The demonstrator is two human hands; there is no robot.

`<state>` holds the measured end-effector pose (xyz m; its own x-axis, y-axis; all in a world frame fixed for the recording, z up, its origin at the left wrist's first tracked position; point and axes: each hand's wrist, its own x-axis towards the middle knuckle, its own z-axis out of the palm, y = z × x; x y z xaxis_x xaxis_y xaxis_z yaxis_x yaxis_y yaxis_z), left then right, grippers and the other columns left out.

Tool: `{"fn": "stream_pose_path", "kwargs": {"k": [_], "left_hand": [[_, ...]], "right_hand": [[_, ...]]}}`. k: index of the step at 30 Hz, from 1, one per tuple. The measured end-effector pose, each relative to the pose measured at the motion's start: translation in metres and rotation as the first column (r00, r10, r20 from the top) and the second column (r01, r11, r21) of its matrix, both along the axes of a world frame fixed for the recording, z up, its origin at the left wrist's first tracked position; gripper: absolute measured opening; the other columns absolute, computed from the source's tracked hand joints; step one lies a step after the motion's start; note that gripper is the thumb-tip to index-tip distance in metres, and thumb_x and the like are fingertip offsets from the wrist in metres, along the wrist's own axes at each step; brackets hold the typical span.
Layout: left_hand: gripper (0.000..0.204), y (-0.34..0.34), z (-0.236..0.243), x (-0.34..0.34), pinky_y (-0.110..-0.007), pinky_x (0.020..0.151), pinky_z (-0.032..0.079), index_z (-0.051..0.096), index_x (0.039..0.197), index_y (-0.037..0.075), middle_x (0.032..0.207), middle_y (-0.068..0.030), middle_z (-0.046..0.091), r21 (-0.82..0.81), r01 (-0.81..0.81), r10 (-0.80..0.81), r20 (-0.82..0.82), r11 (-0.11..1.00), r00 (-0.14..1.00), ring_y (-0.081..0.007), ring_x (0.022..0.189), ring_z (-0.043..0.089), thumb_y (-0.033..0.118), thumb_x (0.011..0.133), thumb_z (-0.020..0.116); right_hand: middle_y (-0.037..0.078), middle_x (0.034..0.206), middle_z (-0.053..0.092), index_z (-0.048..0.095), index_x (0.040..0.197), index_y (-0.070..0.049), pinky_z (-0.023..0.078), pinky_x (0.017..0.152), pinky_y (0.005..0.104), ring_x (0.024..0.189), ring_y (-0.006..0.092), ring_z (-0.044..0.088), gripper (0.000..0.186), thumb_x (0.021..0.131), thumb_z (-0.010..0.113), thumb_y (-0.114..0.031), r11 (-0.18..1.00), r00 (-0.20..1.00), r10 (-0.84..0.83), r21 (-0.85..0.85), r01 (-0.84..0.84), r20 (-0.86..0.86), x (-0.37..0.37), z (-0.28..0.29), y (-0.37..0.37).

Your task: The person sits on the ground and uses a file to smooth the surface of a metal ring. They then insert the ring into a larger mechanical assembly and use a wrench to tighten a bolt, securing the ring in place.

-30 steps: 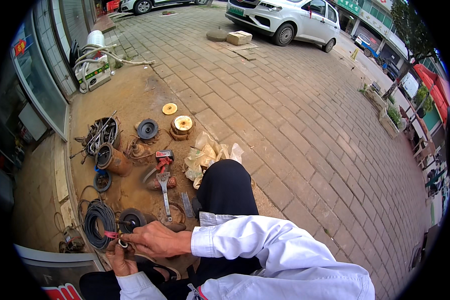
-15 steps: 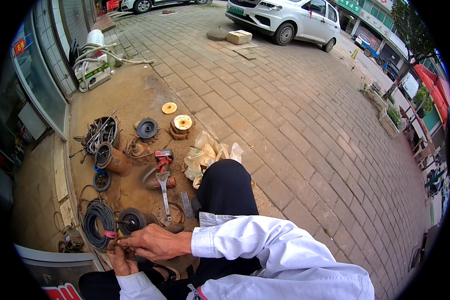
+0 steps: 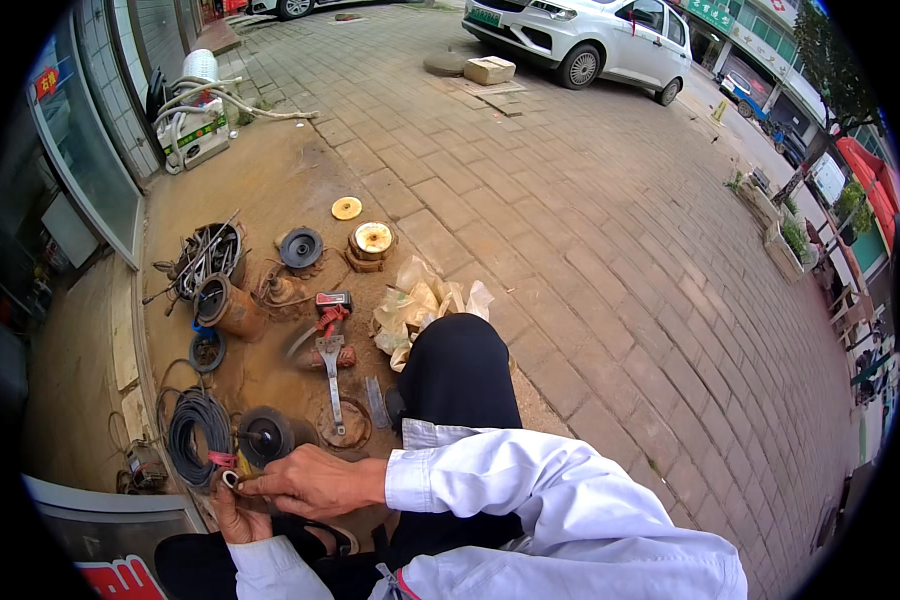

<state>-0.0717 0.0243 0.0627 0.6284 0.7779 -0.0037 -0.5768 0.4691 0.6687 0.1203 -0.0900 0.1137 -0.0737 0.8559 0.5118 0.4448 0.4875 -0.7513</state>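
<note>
So from the head camera, the left hand is pinching a small pale-rimmed ring with a dark middle, held up at the fingertips near the lower left. The right hand comes in from the other side, fingers mostly curled and the front ones reaching the ring's edge (can't tell whether they're gripping it or just pressing on it, it's tiny from up here). Just beyond the hands there's a coil of black cable with a pink tie around it, and next to that a dark round machine part with a shaft sticking out. Further up the muddy ground lies a red and black cordless power tool, with a flat metal bar reaching down from it over a rusty round plate. A crumpled plastic bag sits right by the person's dark-trousered knee. Off to the left are a rusty cylinder, a blue-rimmed bowl and a bucket crammed with tools. Near the paving stones there's a yellow disc, and a white car is parked at the top.
</note>
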Motion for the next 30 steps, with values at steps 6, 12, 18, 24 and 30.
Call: {"fn": "stream_pose_path", "kwargs": {"k": [6,12,18,24,30], "left_hand": [[0.03,-0.001,0.001,0.011,-0.037,0.086,0.061,0.058,0.123,0.002,0.116,-0.016,0.061,-0.162,0.143,-0.105,0.223,0.976,0.969,-0.0241,0.096,0.062,0.021,0.1,0.06],[0.031,-0.005,0.017,0.013,-0.037,0.079,0.065,0.057,0.121,-0.003,0.111,-0.0201,0.066,-0.252,0.078,-0.007,0.27,0.965,0.963,-0.0271,0.096,0.07,0.019,0.1,0.058],[0.034,-0.009,0.02,0.012,-0.038,0.081,0.065,0.055,0.122,-0.007,0.113,-0.0217,0.064,-0.254,0.091,-0.011,0.299,0.963,0.954,-0.0285,0.097,0.07,0.02,0.102,0.054],[0.036,0.0,0.029,0.006,-0.037,0.082,0.064,0.055,0.123,-0.008,0.113,-0.0214,0.063,-0.218,0.0,0.066,0.296,0.976,0.953,-0.0273,0.096,0.068,0.019,0.1,0.058],[0.03,0.011,0.041,-0.007,-0.035,0.079,0.064,0.059,0.12,-0.002,0.106,-0.0138,0.063,-0.18,-0.18,0.21,0.168,0.967,0.963,-0.0228,0.094,0.066,0.02,0.1,0.059]], "right_hand": [[0.016,0.079,0.064,0.065,0.12,-0.003,0.052,0.057,0.0429,0.068,0.0348,0.065,0.037,0.084,0.061,-0.005,0.976,0.976,-0.214,-0.028,0.214,0.03,0.012,-0.001,0.003],[0.019,0.081,0.066,0.065,0.119,0.0,0.053,0.063,0.0424,0.07,0.0364,0.066,0.033,0.086,0.061,-0.006,0.956,0.974,-0.224,-0.184,0.227,0.033,0.005,0.001,0.004],[0.02,0.083,0.067,0.066,0.103,0.0,0.053,0.065,0.0456,0.075,0.0393,0.066,0.021,0.086,0.062,-0.01,0.938,0.976,-0.133,-0.295,0.18,0.172,0.003,0.002,0.005],[0.021,0.076,0.066,0.065,0.086,-0.002,0.053,0.066,0.0475,0.074,0.0403,0.067,0.013,0.082,0.065,-0.015,0.851,0.874,0.154,-0.511,0.119,0.461,0.008,-0.019,0.001],[0.02,0.073,0.066,0.067,0.082,-0.006,0.055,0.066,0.0468,0.074,0.04,0.068,0.011,0.081,0.064,-0.016,0.798,0.759,0.339,-0.597,0.08,0.555,0.001,-0.045,-0.005]]}}
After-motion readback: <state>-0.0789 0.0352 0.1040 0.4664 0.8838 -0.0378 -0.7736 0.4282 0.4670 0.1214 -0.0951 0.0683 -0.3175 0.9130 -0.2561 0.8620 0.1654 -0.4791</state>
